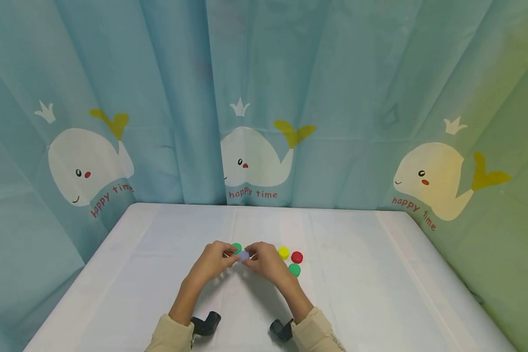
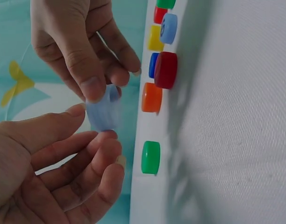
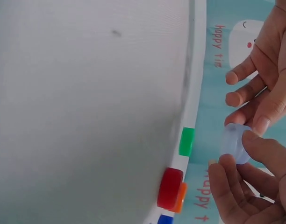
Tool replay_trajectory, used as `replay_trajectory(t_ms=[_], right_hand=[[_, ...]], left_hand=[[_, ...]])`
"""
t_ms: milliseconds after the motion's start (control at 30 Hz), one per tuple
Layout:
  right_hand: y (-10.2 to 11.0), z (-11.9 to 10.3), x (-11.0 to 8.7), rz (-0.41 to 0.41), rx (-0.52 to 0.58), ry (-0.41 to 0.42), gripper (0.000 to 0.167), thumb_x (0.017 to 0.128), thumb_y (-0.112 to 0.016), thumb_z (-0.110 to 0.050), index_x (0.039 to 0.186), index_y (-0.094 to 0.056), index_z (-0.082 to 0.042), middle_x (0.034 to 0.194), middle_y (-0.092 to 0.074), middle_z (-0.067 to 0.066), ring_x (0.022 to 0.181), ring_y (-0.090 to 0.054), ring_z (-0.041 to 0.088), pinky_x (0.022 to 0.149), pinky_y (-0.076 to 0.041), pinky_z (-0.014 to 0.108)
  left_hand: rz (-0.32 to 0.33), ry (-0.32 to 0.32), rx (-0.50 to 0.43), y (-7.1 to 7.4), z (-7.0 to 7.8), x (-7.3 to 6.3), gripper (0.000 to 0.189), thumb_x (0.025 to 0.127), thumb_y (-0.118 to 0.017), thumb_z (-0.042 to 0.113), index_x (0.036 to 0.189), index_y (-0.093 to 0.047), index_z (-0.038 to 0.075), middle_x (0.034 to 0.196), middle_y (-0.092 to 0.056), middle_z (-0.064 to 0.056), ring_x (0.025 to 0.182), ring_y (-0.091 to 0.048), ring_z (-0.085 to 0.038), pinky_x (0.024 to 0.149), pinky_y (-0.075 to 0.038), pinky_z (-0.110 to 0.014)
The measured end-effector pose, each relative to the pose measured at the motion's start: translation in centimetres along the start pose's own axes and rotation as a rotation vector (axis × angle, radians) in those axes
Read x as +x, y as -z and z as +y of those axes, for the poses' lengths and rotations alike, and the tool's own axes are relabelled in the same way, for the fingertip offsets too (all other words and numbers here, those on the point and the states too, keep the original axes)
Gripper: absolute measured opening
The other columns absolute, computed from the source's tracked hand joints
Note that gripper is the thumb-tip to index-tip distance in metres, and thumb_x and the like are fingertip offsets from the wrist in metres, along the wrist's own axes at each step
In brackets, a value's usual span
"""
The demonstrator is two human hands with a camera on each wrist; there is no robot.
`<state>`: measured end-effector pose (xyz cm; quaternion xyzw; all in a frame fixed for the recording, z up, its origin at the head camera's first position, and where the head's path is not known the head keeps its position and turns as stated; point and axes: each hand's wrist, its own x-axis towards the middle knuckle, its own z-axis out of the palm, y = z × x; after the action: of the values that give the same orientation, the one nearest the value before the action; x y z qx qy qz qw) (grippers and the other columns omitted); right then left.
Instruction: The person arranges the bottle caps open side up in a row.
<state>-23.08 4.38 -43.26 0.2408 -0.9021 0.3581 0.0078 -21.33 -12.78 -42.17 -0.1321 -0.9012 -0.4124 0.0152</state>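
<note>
Between both hands, above the white table, is a pale blue translucent bottle cap [image 1: 244,255]. My left hand [image 1: 213,260] comes from the left, its thumb and fingertips pinching one edge of the cap. From the other side my right hand [image 1: 266,263] pinches it; in the right wrist view its thumb lies over the pale cap [image 3: 232,143]. The left wrist view shows the same cap [image 2: 102,112] tilted on its side, with fingertips of both hands at its rim. A green cap [image 1: 236,248] lies just behind the left fingers.
Yellow [image 1: 283,253], red [image 1: 297,257] and green [image 1: 294,270] caps lie right of the right hand. Orange [image 2: 152,97], dark red [image 2: 166,70] and light blue [image 2: 168,29] caps show in the left wrist view. A curtain [image 1: 356,98] hangs behind the table [image 1: 378,293].
</note>
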Motion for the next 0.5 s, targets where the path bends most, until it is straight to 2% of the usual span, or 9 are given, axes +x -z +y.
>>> replay_trajectory(t_ms=[200, 367, 500], right_hand=[[0.69, 0.03, -0.14, 0.019, 0.026, 0.022, 0.027, 0.081, -0.075, -0.014, 0.101, -0.066, 0.001, 0.088, -0.064, 0.007, 0.073, -0.060, 0.015, 0.060, -0.048, 0.019], [0.76, -0.12, 0.02, 0.018, 0.059, 0.039, 0.025, 0.080, -0.075, -0.011, 0.097, -0.063, 0.002, 0.087, -0.060, 0.007, 0.074, -0.060, 0.018, 0.061, -0.049, 0.019], [0.80, -0.13, -0.07, 0.013, 0.060, 0.050, 0.025, 0.079, -0.076, -0.008, 0.097, -0.061, 0.002, 0.086, -0.058, 0.007, 0.074, -0.060, 0.019, 0.063, -0.049, 0.019]], left_hand=[[-0.002, -0.014, -0.044, -0.28, -0.04, 0.23, 0.027, 0.087, -0.068, 0.017, 0.103, -0.070, -0.004, 0.095, -0.069, -0.009, 0.076, -0.064, -0.017, 0.060, -0.050, -0.027], [0.023, 0.001, -0.061, -0.37, 0.11, 0.27, 0.020, 0.088, -0.067, 0.017, 0.101, -0.069, 0.002, 0.087, -0.067, -0.004, 0.074, -0.062, -0.015, 0.060, -0.049, -0.028], [0.008, 0.018, -0.104, -0.52, 0.16, 0.17, 0.018, 0.089, -0.065, 0.016, 0.101, -0.066, 0.002, 0.083, -0.066, -0.003, 0.070, -0.063, -0.017, 0.057, -0.048, -0.029]])
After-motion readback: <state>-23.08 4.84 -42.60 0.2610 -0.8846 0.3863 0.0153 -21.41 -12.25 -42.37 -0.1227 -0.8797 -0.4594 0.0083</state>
